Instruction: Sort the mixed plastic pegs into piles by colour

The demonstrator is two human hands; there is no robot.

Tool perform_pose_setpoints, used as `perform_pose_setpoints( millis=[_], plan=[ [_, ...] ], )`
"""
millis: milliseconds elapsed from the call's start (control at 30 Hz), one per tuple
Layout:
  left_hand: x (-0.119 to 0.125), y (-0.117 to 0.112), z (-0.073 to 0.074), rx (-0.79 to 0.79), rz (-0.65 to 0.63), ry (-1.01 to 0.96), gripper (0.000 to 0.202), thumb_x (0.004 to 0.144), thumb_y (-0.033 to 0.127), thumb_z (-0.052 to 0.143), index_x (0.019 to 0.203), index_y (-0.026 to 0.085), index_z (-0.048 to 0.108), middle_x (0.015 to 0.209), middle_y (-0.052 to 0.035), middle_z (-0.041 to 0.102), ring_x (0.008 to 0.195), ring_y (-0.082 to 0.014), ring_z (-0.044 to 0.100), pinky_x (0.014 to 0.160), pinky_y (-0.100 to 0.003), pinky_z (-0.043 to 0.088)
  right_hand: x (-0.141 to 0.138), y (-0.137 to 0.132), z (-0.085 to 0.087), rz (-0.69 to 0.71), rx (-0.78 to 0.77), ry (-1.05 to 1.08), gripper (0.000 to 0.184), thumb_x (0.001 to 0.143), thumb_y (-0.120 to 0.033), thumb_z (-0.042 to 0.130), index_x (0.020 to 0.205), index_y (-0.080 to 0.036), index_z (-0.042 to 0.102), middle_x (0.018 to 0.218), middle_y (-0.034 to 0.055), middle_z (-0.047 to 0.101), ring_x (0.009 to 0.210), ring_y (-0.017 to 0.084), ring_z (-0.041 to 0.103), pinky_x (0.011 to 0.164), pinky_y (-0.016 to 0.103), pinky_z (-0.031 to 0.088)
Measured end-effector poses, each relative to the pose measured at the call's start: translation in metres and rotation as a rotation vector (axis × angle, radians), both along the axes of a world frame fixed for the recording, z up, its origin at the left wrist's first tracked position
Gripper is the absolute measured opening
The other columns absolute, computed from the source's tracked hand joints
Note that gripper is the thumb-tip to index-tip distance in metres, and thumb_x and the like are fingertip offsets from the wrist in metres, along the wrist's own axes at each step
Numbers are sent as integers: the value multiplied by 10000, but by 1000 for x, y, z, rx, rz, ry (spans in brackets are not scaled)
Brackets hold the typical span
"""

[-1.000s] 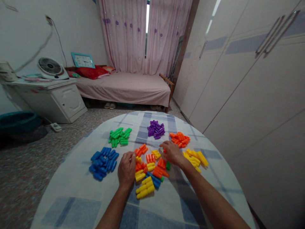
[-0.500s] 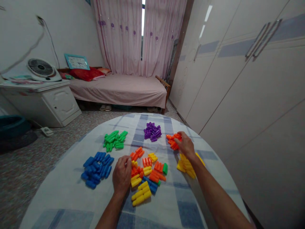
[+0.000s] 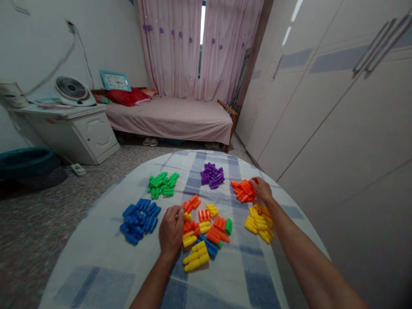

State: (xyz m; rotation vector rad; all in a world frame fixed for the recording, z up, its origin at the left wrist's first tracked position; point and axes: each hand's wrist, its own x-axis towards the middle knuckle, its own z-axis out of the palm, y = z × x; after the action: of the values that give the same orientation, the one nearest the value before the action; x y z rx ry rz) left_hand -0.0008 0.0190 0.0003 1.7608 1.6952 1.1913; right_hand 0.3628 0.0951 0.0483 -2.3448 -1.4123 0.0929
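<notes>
My left hand (image 3: 171, 227), its fingers curled together, rests on the table at the left edge of a mixed cluster of bullet-shaped plastic building blocks. Whatever its fingers hold is hidden. In that cluster, yellow blocks (image 3: 196, 256), orange blocks (image 3: 218, 234), blue blocks (image 3: 208, 246) and a green block (image 3: 228, 226) lie close together, several joined side by side. Farther off, my right hand (image 3: 262, 189) reaches the right edge of the orange pile (image 3: 243, 190). Its fingertips pinch an orange block there. Just below that wrist lies the yellow pile (image 3: 259, 222).
Around the cluster on the checked tablecloth (image 3: 106, 257) lie a blue pile (image 3: 139, 221), a green pile (image 3: 162, 184) and a purple pile (image 3: 212, 175). Beyond the round table stands a bed (image 3: 170, 116). A wardrobe (image 3: 337, 141) lines the right side; a cabinet (image 3: 93, 133) stands left.
My right hand has shifted from over the orange pile to its right edge, uncovering more orange blocks. My left hand stays by the cluster. The camera view has turned slightly left.
</notes>
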Motion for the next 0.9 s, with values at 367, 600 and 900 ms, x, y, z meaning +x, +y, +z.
perform_pose_setpoints(
  millis=[367, 600, 900],
  plan=[
    [1, -2, 2, 21, 27, 39, 302, 921, 361, 347, 888, 218, 611, 945, -33, 622, 902, -181, 583, 751, -283, 433, -120, -16, 9, 785, 194, 102, 329, 844, -195, 522, 1168, -175, 573, 1177, 88, 604, 1081, 178, 555, 932, 311, 430],
    [-1, 1, 0, 35, 11, 46, 304, 923, 364, 349, 916, 213, 613, 966, -37, 624, 907, -182, 583, 759, -285, 434, -195, -21, -15, 1024, 52, -16, 428, 805, -196, 618, 1228, -225, 555, 1327, 100, 524, 1193, 228, 492, 982, 379, 402],
    [-1, 0, -1, 22, 5, 30, 302, 920, 378, 348, 905, 218, 604, 964, -35, 621, 920, -186, 581, 763, -289, 428, -195, -23, -21, 869, 1, 9, 263, 784, -269, 631, 1039, -214, 601, 999, 39, 611, 844, 167, 581, 724, 259, 448]
  ],
)
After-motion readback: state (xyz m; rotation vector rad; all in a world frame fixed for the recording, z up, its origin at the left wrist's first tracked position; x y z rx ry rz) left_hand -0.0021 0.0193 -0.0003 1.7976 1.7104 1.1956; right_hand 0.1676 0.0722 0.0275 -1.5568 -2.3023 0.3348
